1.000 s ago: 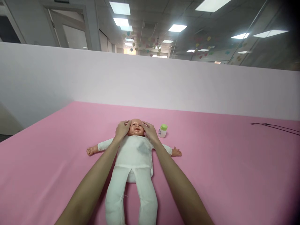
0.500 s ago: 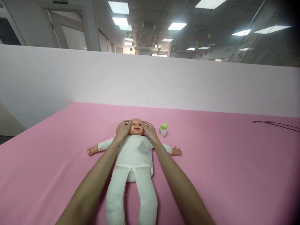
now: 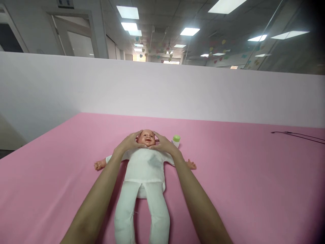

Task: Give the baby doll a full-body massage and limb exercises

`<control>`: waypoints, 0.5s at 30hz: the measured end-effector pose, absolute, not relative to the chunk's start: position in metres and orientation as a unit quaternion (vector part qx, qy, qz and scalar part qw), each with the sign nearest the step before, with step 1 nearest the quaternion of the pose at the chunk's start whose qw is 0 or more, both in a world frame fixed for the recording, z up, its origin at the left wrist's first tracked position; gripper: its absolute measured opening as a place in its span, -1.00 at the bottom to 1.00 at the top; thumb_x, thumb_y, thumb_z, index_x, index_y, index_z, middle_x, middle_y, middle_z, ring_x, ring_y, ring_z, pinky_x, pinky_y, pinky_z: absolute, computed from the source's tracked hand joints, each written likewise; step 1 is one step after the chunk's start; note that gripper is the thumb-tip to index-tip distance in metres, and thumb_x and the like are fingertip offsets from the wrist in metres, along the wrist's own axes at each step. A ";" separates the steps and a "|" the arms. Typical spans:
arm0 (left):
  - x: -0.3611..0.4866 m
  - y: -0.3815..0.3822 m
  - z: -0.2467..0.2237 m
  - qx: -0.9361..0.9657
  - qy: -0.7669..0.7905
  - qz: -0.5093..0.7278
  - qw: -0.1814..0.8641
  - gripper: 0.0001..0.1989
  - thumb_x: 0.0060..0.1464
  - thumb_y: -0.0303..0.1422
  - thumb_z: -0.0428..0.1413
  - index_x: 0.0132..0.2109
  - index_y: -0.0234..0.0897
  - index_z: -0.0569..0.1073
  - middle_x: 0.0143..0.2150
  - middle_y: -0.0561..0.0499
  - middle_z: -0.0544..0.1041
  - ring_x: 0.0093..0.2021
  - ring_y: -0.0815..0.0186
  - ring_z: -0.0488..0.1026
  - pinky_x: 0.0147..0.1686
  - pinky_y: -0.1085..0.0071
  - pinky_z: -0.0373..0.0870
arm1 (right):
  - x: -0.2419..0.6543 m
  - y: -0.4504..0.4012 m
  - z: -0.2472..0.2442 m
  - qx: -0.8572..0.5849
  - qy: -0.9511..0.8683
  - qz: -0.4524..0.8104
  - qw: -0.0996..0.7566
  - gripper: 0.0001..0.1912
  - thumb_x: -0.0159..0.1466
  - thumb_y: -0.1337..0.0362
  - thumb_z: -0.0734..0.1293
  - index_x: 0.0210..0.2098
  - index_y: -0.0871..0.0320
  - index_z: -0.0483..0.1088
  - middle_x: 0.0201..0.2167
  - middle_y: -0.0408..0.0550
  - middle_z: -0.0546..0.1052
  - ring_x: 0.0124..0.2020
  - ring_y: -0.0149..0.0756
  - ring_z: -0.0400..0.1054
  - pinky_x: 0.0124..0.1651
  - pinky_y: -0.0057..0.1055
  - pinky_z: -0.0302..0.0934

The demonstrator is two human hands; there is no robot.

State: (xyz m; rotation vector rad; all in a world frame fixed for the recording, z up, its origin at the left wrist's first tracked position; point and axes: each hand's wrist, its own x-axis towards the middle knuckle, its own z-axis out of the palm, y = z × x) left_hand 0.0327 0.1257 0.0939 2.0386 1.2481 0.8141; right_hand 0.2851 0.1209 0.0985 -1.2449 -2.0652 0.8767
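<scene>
A baby doll (image 3: pixel 146 166) in a white cloth body lies on its back on the pink surface, its smiling head (image 3: pixel 147 138) toward the far side. My left hand (image 3: pixel 131 142) curves round one side of that head, and my right hand (image 3: pixel 164 143) mirrors it on the other. Both thumbs point inward and nearly meet under the chin. The other fingers reach up beside the temples, partly hidden. My forearms cross over the doll's outstretched arms and cover parts of them.
Just beyond my right hand stands a small jar (image 3: pixel 176 139) with a green lid, partly covered by that hand. A thin dark cord (image 3: pixel 299 134) lies at the far right of the pink surface (image 3: pixel 241 169). Behind rises a white padded wall (image 3: pixel 177 91).
My thumbs have moved down from the doll's forehead area to beneath its chin. My wrists have spread outward, and my right hand now covers part of the jar.
</scene>
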 end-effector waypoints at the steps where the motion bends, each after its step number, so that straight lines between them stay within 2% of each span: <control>1: 0.031 0.125 0.094 0.771 0.472 0.306 0.299 -0.02 -0.08 0.02 0.40 0.43 -0.16 0.33 0.37 -0.18 0.44 0.27 -0.15 0.44 0.12 0.13 0.50 | 0.285 0.122 0.097 -0.468 -0.772 0.323 0.283 0.05 0.12 0.08 0.61 0.49 -0.06 0.13 0.39 0.07 0.37 0.26 0.09 0.40 0.27 -0.05 0.32; 4: 0.026 0.123 0.096 0.778 0.449 0.293 0.327 -0.12 0.04 -0.02 0.33 0.46 -0.12 0.30 0.39 -0.13 0.43 0.29 -0.09 0.44 0.15 0.16 0.48 | 0.290 0.126 0.092 -0.471 -0.767 0.341 0.272 -0.01 0.20 0.04 0.55 0.51 -0.09 0.09 0.44 0.02 0.30 0.32 0.08 0.34 0.32 -0.03 0.27; 7: 0.021 0.121 0.099 0.776 0.441 0.285 0.349 -0.24 0.25 0.03 0.14 0.48 -0.11 0.26 0.40 -0.11 0.42 0.30 -0.03 0.44 0.19 0.16 0.44 | 0.297 0.129 0.092 -0.458 -0.766 0.362 0.269 -0.14 0.33 -0.13 0.40 0.50 -0.07 0.09 0.49 -0.04 0.21 0.45 0.03 0.16 0.41 -0.04 0.16; 9: 0.021 0.119 0.102 0.777 0.451 0.286 0.334 -0.29 0.32 0.09 0.02 0.47 -0.13 0.29 0.40 -0.11 0.41 0.31 -0.02 0.43 0.21 0.16 0.41 | 0.298 0.127 0.094 -0.453 -0.767 0.364 0.274 -0.17 0.37 -0.21 0.32 0.50 -0.04 0.12 0.51 -0.05 0.17 0.48 0.00 0.12 0.43 -0.06 0.13; 11: 0.025 0.117 0.104 0.780 0.465 0.284 0.306 -0.25 0.27 0.15 0.04 0.45 -0.12 0.33 0.41 -0.10 0.40 0.29 -0.04 0.45 0.18 0.18 0.44 | 0.295 0.124 0.097 -0.450 -0.771 0.362 0.268 -0.13 0.33 -0.22 0.36 0.50 -0.08 0.10 0.49 -0.04 0.21 0.43 0.02 0.20 0.39 -0.07 0.20; 15: 0.035 0.115 0.105 0.786 0.504 0.267 0.239 -0.06 0.03 0.18 0.27 0.46 -0.07 0.28 0.38 -0.12 0.43 0.19 -0.08 0.52 0.06 0.19 0.49 | 0.282 0.117 0.103 -0.466 -0.784 0.328 0.248 -0.01 0.21 -0.10 0.52 0.50 -0.14 0.06 0.34 0.00 0.43 0.24 0.06 0.41 0.22 -0.07 0.35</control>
